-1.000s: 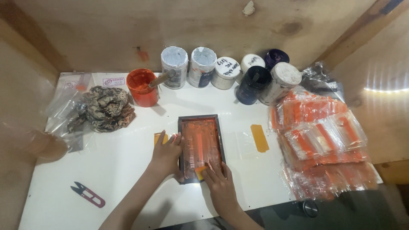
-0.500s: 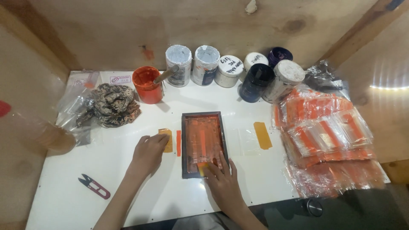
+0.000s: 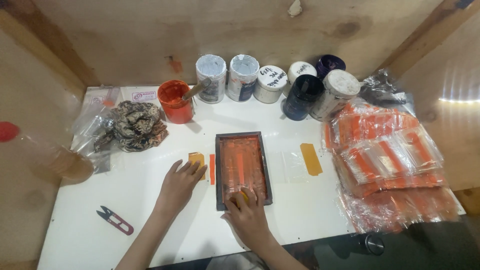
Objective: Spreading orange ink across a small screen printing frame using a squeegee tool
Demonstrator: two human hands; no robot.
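Screen-printing step: left hand [image 3: 179, 184], fingers spread flat on desk [image 3: 150, 220] beside frame [image 3: 243, 170]; right hand [image 3: 248, 216] fingers pinching yellow squeegee [image 3: 242, 196], apparently mid-stroke.

You have warm, even light overhead; the white table [image 3: 150, 220] reflects brightly. Glare streaks the plywood wall at right, and the plastic packets [image 3: 395, 165] glint. Edges curve and soften; shadows stay faint.
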